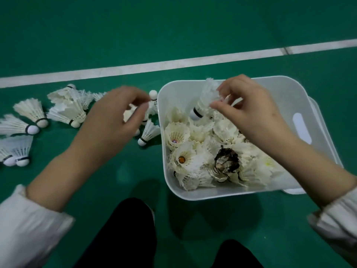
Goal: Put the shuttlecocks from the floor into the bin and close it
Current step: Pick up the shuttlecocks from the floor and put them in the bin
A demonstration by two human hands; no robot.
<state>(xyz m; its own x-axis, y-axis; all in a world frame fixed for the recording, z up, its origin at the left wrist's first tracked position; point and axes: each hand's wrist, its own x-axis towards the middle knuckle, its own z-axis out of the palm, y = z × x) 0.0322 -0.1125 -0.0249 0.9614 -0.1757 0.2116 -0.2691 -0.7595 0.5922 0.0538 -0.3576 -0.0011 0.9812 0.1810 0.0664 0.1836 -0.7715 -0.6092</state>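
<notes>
Green court floor (173,26), white line (135,67) across the far side. The bin (286,97) sits on it just R of my knees, top open, close enough that both arms reach w/o shifting. A flat white piece pokes out from under its R side & near corner. That's prob the lid (320,117), parked there to be handy for closing.

Inside, the pile (193,155) covers the bottom, skirts every which way, no stacking. Loose shuttlecocks (65,111) lie on the floor L of the bin, from right beside its wall out to the frame edge. Ten or so to go, so I'd say past halfway; lid step not yet due.

My left hand (114,117) hovers over the ones nearest the bin, fingers curled. Too blurred, so can't tell if it has one. My right hand (251,109) is above the bin's far half, fingertips pinching the held shuttlecock (204,101) by its feathers, cork hanging down-left. It's a light grip, b/c it only needs dropping in.
</notes>
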